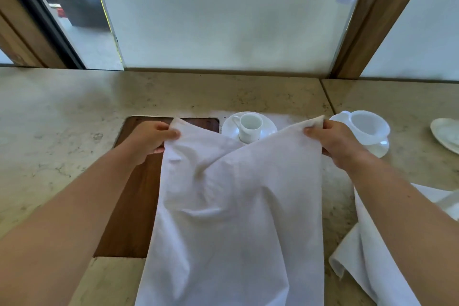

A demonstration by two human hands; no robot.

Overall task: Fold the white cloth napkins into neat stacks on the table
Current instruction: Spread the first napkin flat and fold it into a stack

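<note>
Napkin (238,206) held up by two corners, ready for its first fold.

My left hand (149,140) and right hand (334,141) each pinch a top corner shut between thumb and fingers, lifting the cloth so it hangs flat just in front of the cup (250,126). Another napkin (367,251) lies crumpled to the cup's near right, waiting its turn.

A small white cup (250,127) stands upright on a saucer (228,129) at the far middle of the beige stone tabletop (62,112). Left of it, a dark wooden panel (134,206) sits inset in the stone. To the right stand a wider cup (367,129) (blurred) and a plate (444,135) at the edge.
</note>
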